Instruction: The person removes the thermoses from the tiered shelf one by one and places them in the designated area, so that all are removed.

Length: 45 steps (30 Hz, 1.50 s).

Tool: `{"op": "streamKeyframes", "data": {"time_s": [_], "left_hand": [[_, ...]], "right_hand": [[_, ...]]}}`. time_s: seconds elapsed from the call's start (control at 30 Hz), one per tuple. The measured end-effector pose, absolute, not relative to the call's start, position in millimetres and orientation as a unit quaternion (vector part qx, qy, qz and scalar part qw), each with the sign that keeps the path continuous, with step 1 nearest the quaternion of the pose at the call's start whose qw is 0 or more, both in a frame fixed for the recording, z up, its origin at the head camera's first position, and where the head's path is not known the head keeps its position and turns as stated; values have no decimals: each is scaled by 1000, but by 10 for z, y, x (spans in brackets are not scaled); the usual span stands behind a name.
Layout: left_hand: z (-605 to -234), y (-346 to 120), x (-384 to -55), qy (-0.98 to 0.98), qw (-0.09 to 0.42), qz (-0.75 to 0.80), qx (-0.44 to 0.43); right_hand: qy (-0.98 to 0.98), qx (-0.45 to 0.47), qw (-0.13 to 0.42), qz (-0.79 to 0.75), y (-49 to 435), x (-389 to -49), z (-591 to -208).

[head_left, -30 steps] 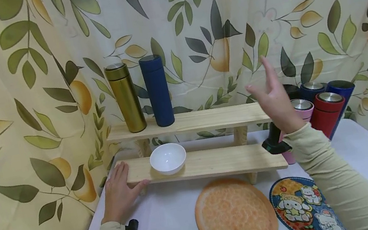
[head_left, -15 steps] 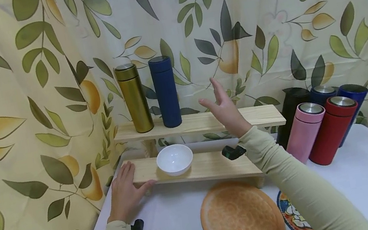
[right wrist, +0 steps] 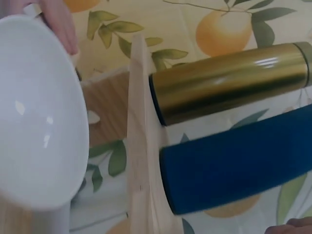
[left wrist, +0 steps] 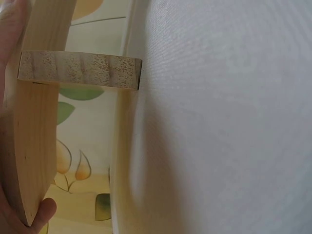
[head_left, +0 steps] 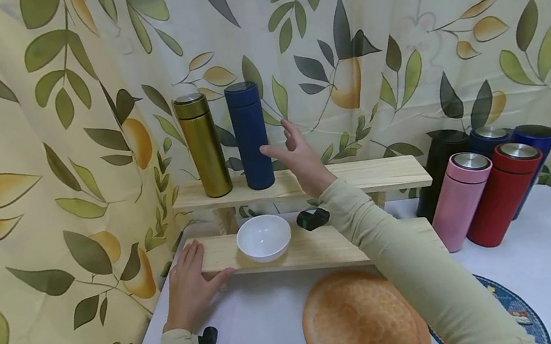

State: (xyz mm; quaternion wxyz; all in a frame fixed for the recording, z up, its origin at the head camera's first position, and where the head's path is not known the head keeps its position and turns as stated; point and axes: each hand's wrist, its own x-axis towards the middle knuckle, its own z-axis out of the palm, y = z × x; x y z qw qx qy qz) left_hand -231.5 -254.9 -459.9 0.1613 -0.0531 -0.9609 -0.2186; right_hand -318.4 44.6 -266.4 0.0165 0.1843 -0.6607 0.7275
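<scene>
My right hand [head_left: 304, 162] reaches over the upper board with thumb and fingers apart, close to the right side of a blue thermos flask [head_left: 251, 139]; contact is unclear. In the right wrist view, fingers [right wrist: 292, 226] show at the lower right corner, below the blue flask. A gold thermos flask [head_left: 203, 148] stands upright to its left on the same board. My left hand [head_left: 189, 288] holds the left end of the lower board of a two-tier wooden shelf [head_left: 321, 244], and a fingertip [left wrist: 46, 210] hooks past the board's end in the left wrist view.
On the lower board sits a white bowl [head_left: 264, 238]. Several flasks, among them a pink one [head_left: 462, 200] and a red one [head_left: 503, 196], stand right of the shelf. A round brown mat [head_left: 363, 322] and a patterned mat [head_left: 521, 307] lie in front. A leaf-print curtain hangs behind.
My right hand has moved left from near the flasks at the right to the blue flask. The left hand has stayed on the lower board. The head view has shifted slightly.
</scene>
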Motion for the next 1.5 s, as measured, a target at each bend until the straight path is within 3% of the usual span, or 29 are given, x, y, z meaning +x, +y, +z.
{"op": "streamKeyframes", "data": {"time_s": [0.6, 1.13, 1.5], "left_hand": [[-4570, -2550, -2337, -960, 172, -214, -58], [-4599, -2527, -2357, -959, 171, -219, -55], [-4636, -2555, -2356, -958, 169, -226, -50]], "right_hand": [[-630, 172, 26, 757, -10, -3377, -2698], [-665, 100, 0, 740, -88, -3593, -2924], [-674, 116, -6, 729, -75, -3700, -3017]]}}
